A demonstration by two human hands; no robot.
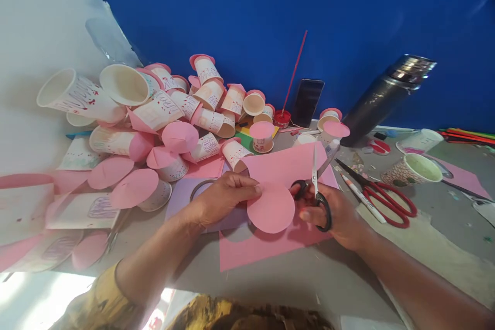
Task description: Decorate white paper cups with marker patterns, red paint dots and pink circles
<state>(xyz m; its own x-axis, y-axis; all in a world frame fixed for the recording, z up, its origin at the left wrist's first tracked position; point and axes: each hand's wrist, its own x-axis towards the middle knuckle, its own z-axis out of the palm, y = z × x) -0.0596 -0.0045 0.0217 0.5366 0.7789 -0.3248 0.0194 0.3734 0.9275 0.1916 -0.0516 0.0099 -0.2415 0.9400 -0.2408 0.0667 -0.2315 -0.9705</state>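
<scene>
Between thumb and fingers, my left hand pinches the upper left edge of a pink paper circle. My right hand has its fingers in the black handles of a pair of scissors; the blades point up and stand apart, to the right of the circle and not touching it. Beneath both hands lies a larger pink paper sheet, partly hidden by the circle. A purple sheet with a dark ring on it is under my left wrist.
Many decorated paper cups with pink paper pieces are piled at the left. Red-handled scissors, a marker, a patterned cup and a dark flask are at the right. A phone leans against the blue wall.
</scene>
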